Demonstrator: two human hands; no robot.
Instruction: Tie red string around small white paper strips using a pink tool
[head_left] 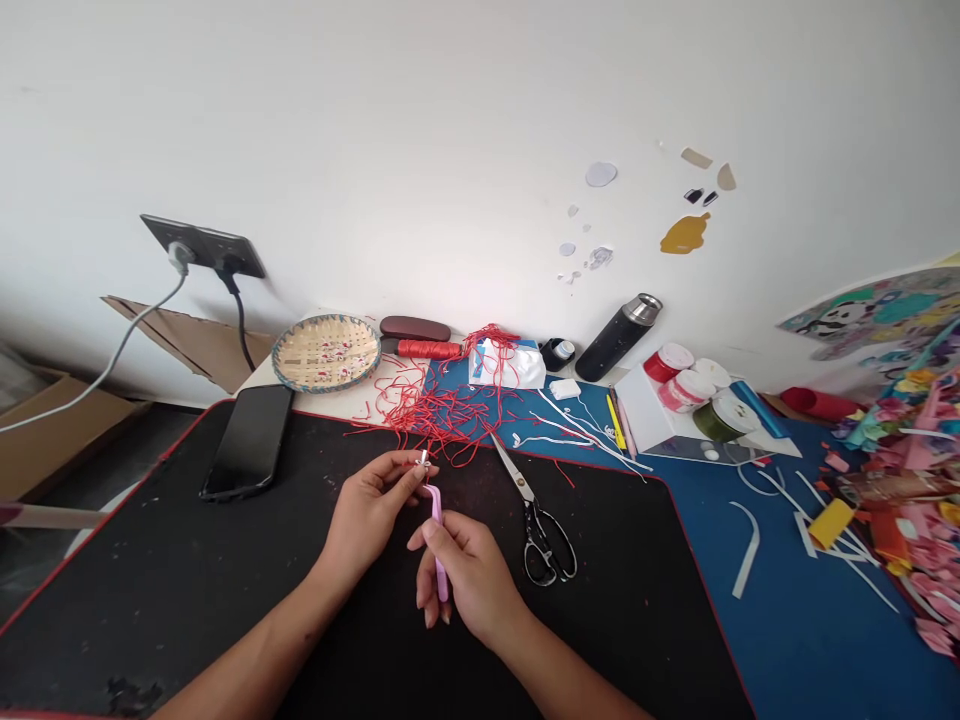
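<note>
Between its thumb and fingers, my left hand (377, 498) pinches a small white piece (423, 460) that looks like a little bow or charm; its exact kind is too small to tell. My right hand (469, 575) is closed around pink tweezers (439, 545) with a bent tip. That tip points up at the white piece, close below it; whether they touch I cannot tell. Black-handled scissors (541, 530) lie on the black mat (615, 620) just right of my right hand. Loose red cords (442, 415) spread over the far side of the mat, beyond my hands.
A black phone (249, 440) lies at the left, near a woven basket tray (327, 355). Along the wall are a red thread spool (429, 349), a black thermos (619, 337) and a white box (645, 412) by several lidded jars. Colourful paper pieces (915, 520) crowd the right edge.
</note>
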